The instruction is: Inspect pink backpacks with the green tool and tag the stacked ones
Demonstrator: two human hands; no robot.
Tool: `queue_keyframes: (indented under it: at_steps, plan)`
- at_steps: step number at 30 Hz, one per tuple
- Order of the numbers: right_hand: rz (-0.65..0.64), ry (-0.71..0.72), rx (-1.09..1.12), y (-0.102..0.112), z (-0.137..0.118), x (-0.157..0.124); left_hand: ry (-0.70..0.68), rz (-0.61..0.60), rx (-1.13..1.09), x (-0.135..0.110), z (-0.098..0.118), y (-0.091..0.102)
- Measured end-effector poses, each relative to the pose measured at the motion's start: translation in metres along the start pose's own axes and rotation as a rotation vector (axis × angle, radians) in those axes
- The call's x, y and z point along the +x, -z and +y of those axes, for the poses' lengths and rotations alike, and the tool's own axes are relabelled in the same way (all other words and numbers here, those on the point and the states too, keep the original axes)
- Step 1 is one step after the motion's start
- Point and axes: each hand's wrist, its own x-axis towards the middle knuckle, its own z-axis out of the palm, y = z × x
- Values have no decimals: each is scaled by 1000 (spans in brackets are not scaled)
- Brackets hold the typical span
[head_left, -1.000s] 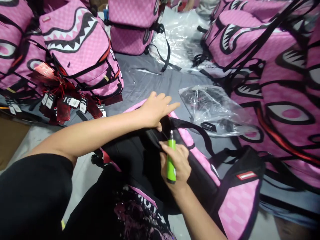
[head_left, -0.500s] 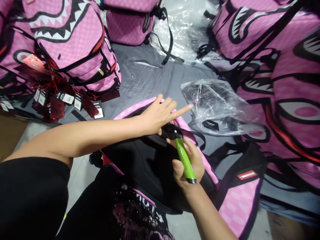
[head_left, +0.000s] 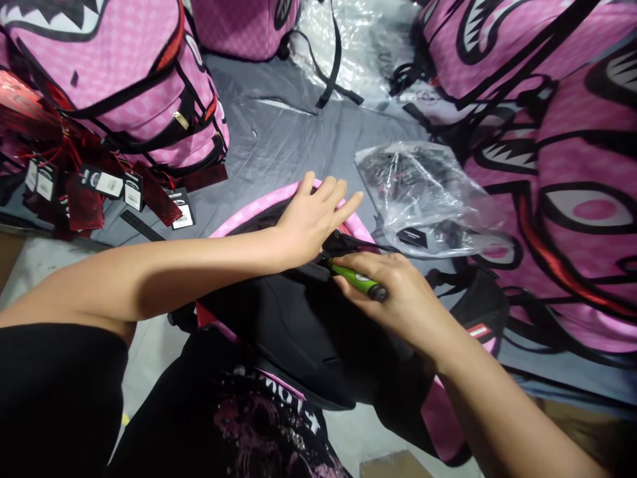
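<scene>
Two bare hands working, one backpack lying across the person's lap at frame centre. It is showing a smooth black fabric back panel and a curved pink quilted-looking rim. Left hand is lying flat on the rim's top edge, fingers straight and slightly fanned, gripping nothing. Right hand is curling closed around one green tool, a slim glossy cylinder with a dark end cap. The tool is lying nearly level on the black panel, just below the left hand, with its front tip hidden beneath that palm. One crinkled clear plastic bag with dark contents is sitting just beyond the hands on the grey sheet, which is looking wrinkled and slick. At least four other pink backpacks are piling around. One is at the upper left, one at the top centre, and two or more at the right. All have a checkered texture with black shark-mouth outlines and white teeth. About five small black-and-white hang tags are dangling among glossy red ones at the left, but the red count is unclear. Loose clear film is bunching at the top.
</scene>
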Motion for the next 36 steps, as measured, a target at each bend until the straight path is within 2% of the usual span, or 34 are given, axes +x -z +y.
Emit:
queue_keyframes:
  at_steps: [3, 6, 12, 23, 33, 36]
  plan:
    - [32, 31, -113, -1, 1, -4, 13, 1, -12, 1, 0, 0]
    - [95, 55, -60, -5, 2, -7, -1, -15, -38, 4, -1, 0]
    - [112, 50, 32, -13, 5, 4, -4, -44, -73, 6, -3, 1]
    - [106, -55, -66, -14, -6, 6, -2, -60, -103, 7, -5, 2]
    - [208, -139, -18, -21, -14, 13, -41, -66, -155, 9, -11, 1]
    - [238, -181, -88, -23, -16, 13, -40, -69, -153, 7, -11, 2]
